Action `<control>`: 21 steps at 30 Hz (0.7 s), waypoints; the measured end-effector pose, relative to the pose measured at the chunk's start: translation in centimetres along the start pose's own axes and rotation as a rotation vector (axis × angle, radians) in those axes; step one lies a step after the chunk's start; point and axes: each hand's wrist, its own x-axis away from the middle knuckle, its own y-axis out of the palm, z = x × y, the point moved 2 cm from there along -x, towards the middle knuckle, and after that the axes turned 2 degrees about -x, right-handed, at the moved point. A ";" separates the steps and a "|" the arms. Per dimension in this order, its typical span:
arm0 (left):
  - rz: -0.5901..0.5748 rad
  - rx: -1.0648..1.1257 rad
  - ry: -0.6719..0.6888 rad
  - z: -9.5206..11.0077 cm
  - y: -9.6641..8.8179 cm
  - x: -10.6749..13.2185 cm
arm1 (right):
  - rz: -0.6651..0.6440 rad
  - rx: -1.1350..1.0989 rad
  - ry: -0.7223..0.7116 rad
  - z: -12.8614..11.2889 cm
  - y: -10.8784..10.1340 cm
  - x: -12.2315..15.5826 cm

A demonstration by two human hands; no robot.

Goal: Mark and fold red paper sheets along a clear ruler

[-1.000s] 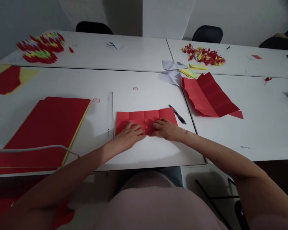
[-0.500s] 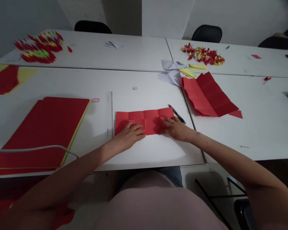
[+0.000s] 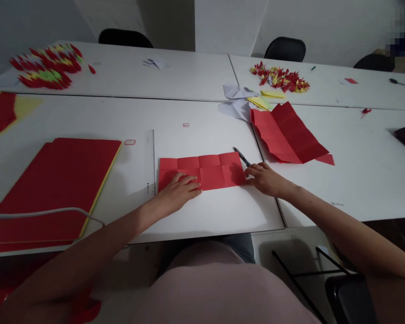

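A folded red paper strip [image 3: 205,170] with crease lines lies on the white table [image 3: 202,211] in front of me. My left hand [image 3: 178,191] rests flat on its lower left part, fingers stretched out and pressing down. My right hand [image 3: 265,178] sits at the strip's right end, fingers curled lightly, fingertips at the paper's edge. A black pen [image 3: 241,156] lies just beyond my right hand's fingertips.
A clear ruler [image 3: 150,162] lies left of the strip. A stack of red and yellow sheets [image 3: 54,184] is at left. A creased red sheet [image 3: 286,132], white and yellow papers [image 3: 238,101] and piles of small folded figures [image 3: 280,77] [image 3: 45,67] lie farther off. Black chairs stand behind.
My right hand slid rightwards along the red strip from its middle to its right end. My left hand stayed pressing the left part.
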 end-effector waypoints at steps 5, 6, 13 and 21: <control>0.018 -0.016 0.006 0.0 0.1 -0.1 | 0.085 0.061 0.021 -0.6 -0.4 0.3; 0.019 -0.021 0.005 0.0 0.2 -0.1 | 0.112 0.048 0.015 -1.2 -0.3 -0.1; -0.035 -0.093 0.009 0.5 0.5 -0.8 | 0.141 -0.119 -0.110 -6.3 2.0 -5.5; -0.072 -0.129 -0.017 1.1 0.2 -2.1 | 0.174 -0.211 -0.092 -6.2 2.9 -6.3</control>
